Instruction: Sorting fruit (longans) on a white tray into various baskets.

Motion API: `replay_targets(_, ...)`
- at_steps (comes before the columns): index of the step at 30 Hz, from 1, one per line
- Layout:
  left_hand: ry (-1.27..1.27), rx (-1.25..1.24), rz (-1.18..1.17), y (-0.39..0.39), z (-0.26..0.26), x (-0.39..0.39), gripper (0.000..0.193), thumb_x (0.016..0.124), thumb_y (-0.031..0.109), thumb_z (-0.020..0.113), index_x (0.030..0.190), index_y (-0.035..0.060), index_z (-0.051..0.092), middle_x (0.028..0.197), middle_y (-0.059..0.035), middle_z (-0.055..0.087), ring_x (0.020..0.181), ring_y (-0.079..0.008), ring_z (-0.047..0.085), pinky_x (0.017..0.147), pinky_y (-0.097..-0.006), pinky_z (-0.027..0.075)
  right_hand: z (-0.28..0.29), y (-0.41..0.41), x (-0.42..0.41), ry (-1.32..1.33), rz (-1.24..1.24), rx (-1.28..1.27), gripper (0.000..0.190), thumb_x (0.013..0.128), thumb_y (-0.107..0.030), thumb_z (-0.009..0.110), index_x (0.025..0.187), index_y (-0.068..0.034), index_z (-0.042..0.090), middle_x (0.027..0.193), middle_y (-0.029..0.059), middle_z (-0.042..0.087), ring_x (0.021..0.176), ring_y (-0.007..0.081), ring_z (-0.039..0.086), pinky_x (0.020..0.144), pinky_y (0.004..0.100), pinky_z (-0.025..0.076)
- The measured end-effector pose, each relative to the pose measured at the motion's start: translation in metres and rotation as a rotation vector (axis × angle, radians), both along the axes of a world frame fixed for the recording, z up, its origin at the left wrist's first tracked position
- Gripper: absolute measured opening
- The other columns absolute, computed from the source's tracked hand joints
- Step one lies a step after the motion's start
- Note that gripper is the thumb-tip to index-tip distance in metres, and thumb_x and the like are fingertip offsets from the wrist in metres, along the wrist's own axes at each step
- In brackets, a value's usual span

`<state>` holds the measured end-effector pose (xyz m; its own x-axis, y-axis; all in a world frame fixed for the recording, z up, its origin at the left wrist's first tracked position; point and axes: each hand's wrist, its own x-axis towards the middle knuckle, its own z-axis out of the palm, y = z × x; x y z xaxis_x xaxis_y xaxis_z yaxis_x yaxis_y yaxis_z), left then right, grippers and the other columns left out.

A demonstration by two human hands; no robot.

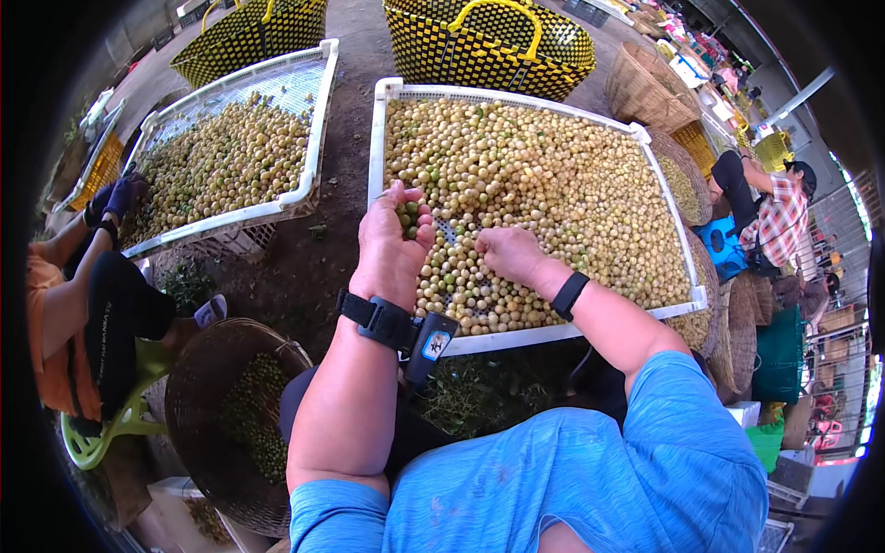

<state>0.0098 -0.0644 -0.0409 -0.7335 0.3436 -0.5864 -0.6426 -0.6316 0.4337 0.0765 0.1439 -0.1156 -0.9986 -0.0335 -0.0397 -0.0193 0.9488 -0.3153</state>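
Note:
A white plastic mesh tray in front of me holds a thick layer of small round yellowish fruits. My left hand, palm up over the tray's left side, is curled around several green fruits. Close to it, my right hand is low over the fruits with its fingers bent inward. Whether anything sits between those fingertips is hidden. Between the hands, a small patch of the tray's mesh floor shows through. Both wrists wear black bands, the left one carrying a small device.
At left, a co-worker's gloved hands are at a second fruit tray. Yellow-and-black woven baskets stand beyond the trays. A deep wicker basket with green fruits is by my left side. Another person sits at right.

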Motion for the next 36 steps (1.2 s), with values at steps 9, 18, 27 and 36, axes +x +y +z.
replay_targets(9, 0.01, -0.014, 0.027, -0.015, 0.0, -0.005, 0.03, 0.093, 0.031, 0.053, 0.085, 0.0026, 0.057, 0.073, -0.0105, 0.055, 0.057, -0.0154, 0.051, 0.043, -0.0208, 0.042, 0.064, -0.017, 0.039, -0.233, -0.151, -0.9, 0.006, 0.079, -0.005, 0.067, 0.084, -0.003, 0.066, 0.072, 0.0, 0.064, 0.066, 0.0064, 0.057, 0.061, 0.0236, 0.047)
replay_targets(18, 0.008, 0.043, 0.061, -0.023, 0.004, -0.005, 0.029, 0.091, 0.03, 0.056, 0.085, 0.0013, 0.059, 0.073, -0.0106, 0.055, 0.059, -0.0156, 0.052, 0.043, -0.0205, 0.043, 0.057, -0.062, 0.114, -0.296, 0.747, -0.368, 0.02, 0.076, -0.014, 0.064, 0.096, -0.015, 0.066, 0.089, 0.0082, 0.063, 0.087, 0.0284, 0.062, 0.074, 0.0384, 0.05)
replay_targets(27, 0.02, 0.01, 0.052, -0.023, 0.006, -0.003, 0.03, 0.091, 0.031, 0.055, 0.085, 0.0022, 0.059, 0.073, -0.0102, 0.056, 0.058, -0.0148, 0.052, 0.045, -0.0201, 0.043, 0.046, -0.052, 0.034, 0.046, 0.213, 0.0, 0.012, 0.076, -0.014, 0.064, 0.087, -0.014, 0.067, 0.088, 0.0062, 0.065, 0.087, 0.0266, 0.063, 0.074, 0.039, 0.05)
replay_targets(36, 0.007, -0.001, 0.045, -0.021, 0.003, -0.005, 0.03, 0.092, 0.033, 0.054, 0.085, 0.0038, 0.059, 0.073, -0.0094, 0.055, 0.058, -0.0146, 0.051, 0.044, -0.0202, 0.042, 0.014, -0.049, 0.034, -0.105, 0.252, -0.063, 0.01, 0.077, -0.019, 0.061, 0.08, -0.011, 0.065, 0.079, 0.01, 0.066, 0.078, 0.0297, 0.064, 0.072, 0.0419, 0.051)
